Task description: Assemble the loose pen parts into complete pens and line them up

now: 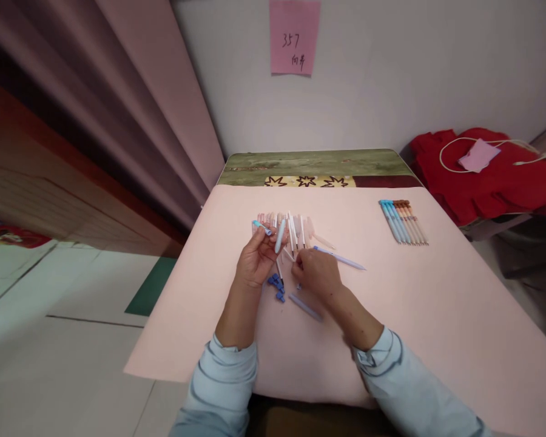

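Note:
My left hand (255,261) is closed around pen parts: a light blue pen barrel (280,237) and a smaller light blue cap piece (261,227) stick out from its fingers. My right hand (318,273) is pinched beside it, and a thin white piece (288,254) like a pen refill runs to its fingertips. Behind the hands lies a row of clear and pale barrels (268,217) with white refills (292,230). Small dark blue pen pieces (276,282) are heaped below the left hand, and a pale blue barrel (306,307) lies closer to me.
A blue pen (341,258) lies right of the right hand. At the far right of the pink table cover (437,315), several blue and brown pens (404,222) lie in a neat row. A red cloth (486,188) with a cable stands beyond the table's right edge.

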Motion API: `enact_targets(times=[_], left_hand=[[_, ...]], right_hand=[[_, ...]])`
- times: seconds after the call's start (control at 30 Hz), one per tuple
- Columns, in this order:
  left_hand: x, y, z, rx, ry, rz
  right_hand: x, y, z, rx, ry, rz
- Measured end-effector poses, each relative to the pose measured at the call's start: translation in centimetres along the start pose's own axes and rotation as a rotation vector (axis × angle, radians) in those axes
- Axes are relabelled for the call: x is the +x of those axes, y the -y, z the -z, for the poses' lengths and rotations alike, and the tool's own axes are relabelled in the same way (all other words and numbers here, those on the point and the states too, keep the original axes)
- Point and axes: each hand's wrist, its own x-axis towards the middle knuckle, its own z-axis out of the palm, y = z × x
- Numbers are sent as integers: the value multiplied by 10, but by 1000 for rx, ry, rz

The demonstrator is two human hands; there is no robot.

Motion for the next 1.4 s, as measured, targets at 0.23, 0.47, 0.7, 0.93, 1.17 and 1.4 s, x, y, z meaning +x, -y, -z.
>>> enact_targets(times=[0.23, 0.47, 0.7, 0.93, 1.17, 1.4], left_hand=[[-2, 3, -1, -4, 50, 55], [-7, 16, -4, -6, 131, 127], [-13, 31, -6, 52, 188, 212], [-15, 38, -7, 114, 232, 235], [-15, 40, -9, 134, 242, 239], [-17, 39, -10, 171, 220, 255]], right_hand=[[-3, -21, -4, 490, -257, -32], [4, -37, -10, 1380, -246, -179], [6, -46, 15, 1767, -334, -307], [5, -43, 20, 1908, -342, -279], [2, -43, 20, 1858, -306, -214], [0, -44, 18, 1762, -246, -100]])
